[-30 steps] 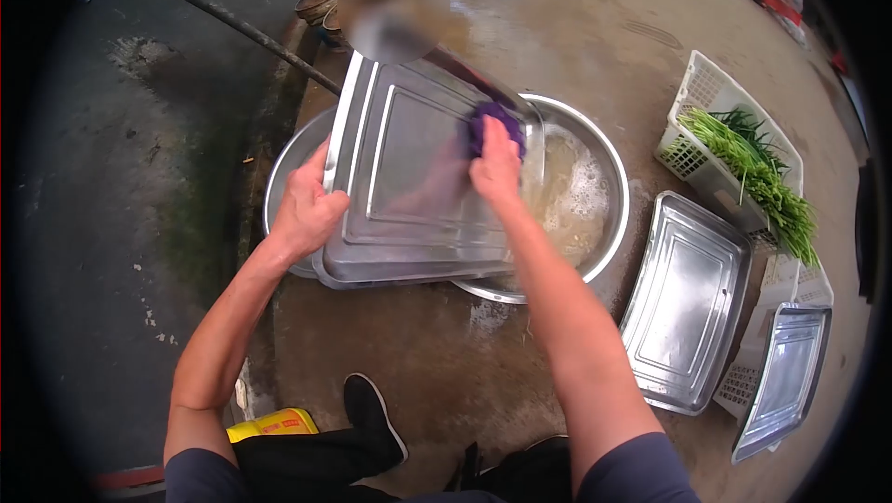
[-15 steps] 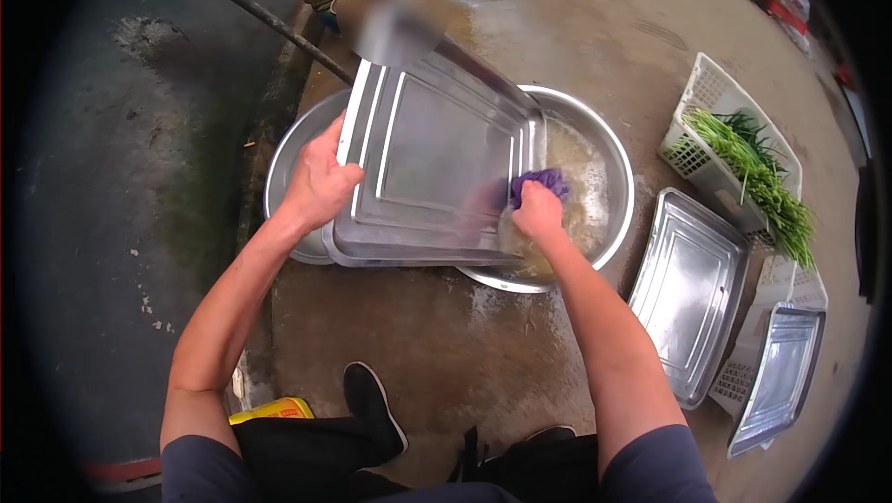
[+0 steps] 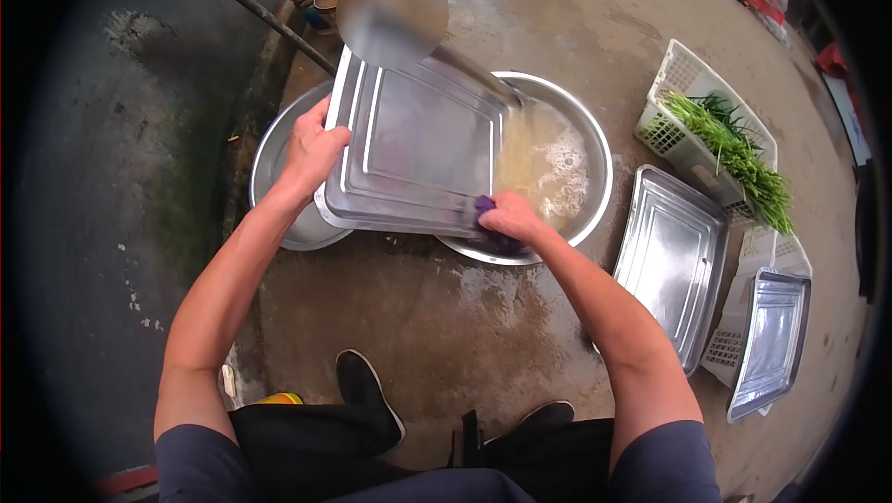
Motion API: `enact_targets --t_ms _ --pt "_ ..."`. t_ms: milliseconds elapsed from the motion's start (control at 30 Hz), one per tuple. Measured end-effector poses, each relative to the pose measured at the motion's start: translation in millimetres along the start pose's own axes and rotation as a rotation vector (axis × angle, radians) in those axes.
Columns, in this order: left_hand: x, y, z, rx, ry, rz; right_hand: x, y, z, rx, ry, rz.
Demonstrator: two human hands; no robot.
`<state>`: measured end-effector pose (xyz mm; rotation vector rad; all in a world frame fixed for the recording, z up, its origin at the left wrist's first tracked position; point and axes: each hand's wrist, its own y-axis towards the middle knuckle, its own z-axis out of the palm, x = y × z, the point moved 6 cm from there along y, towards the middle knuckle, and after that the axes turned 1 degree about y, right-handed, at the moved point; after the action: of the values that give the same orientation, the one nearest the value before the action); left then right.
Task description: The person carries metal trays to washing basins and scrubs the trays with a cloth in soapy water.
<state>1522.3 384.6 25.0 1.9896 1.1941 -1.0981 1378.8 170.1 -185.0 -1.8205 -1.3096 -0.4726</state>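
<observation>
L hand point(image 3: 316, 152) curled round rim of metal tray point(image 3: 429, 127), tilted over basin point(image 3: 605, 169) w/ cloudy water point(image 3: 560, 167); R hand point(image 3: 514, 217) closed on purple cloth point(image 3: 484, 206) at tray's near corner. Tip: keep rim steady, press cloth into corners.

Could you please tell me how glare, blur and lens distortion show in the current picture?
In the head view, pale glare whitens the unheld tray beside the vegetable crate; in the head view, a round blurred patch masks the top of the metal tray gripped by the left hand; in the head view, wide-angle distortion appears to bow straight edges, with dark curved borders.
</observation>
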Motion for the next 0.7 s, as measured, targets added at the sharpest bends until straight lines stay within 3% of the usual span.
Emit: enact_targets --t_ms 67,133,267,333,500,633,700 --pt "13 4 -3 -0.001 -0.027 -0.046 35 -15 2 0.074 0.407 0.053" --pt "22 4 -5 -0.027 -0.127 -0.138 70 -12 11 0.029 0.566 -0.13" --pt "36 12 -6 0.004 -0.229 -0.204 142 -31 12 -0.158 0.517 -0.456" --pt "43 15 -5 -0.01 -0.298 -0.23 155 -38 19 -0.227 0.272 -0.595" --pt "32 19 -5 -0.04 -0.312 -0.221 92 -43 21 -0.33 0.097 -0.507" --pt "28 23 -6 -0.013 -0.31 -0.216 2 -34 13 -0.095 -0.172 -0.094" --pt "27 24 -5 0.001 -0.295 -0.209 -14 -22 17 -0.092 -0.25 -0.071"
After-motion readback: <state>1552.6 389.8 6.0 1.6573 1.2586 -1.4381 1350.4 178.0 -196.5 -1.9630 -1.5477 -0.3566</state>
